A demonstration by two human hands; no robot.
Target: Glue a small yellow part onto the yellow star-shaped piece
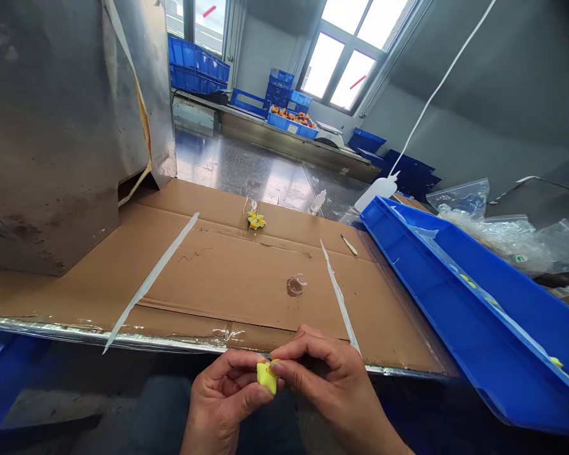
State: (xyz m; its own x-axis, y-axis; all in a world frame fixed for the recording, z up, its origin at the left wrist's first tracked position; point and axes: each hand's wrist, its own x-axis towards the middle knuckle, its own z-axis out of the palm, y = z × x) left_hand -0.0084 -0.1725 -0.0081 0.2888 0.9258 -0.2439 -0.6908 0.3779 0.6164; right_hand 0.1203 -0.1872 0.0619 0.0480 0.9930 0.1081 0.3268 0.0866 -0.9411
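A small yellow piece [267,378], soft-edged and lobed, is held between both hands just off the table's front edge. My left hand [230,392] pinches it from the left between thumb and fingers. From the right, my right hand [322,373] has thumb and forefinger closed on its upper right side, where a bit of darker yellow shows. The fingertips hide part of the piece, so its exact kind is unclear. Farther back on the cardboard [246,278] lies a cluster of small yellow pieces with orange marks [256,220].
A small clear round cup [296,285] stands on the cardboard, with a slim white-handled tool [349,245] to its right. Behind are a small bottle [318,202] and a larger white bottle [377,192]. A blue bin [427,303] borders the right, a metal cabinet [52,126] the left.
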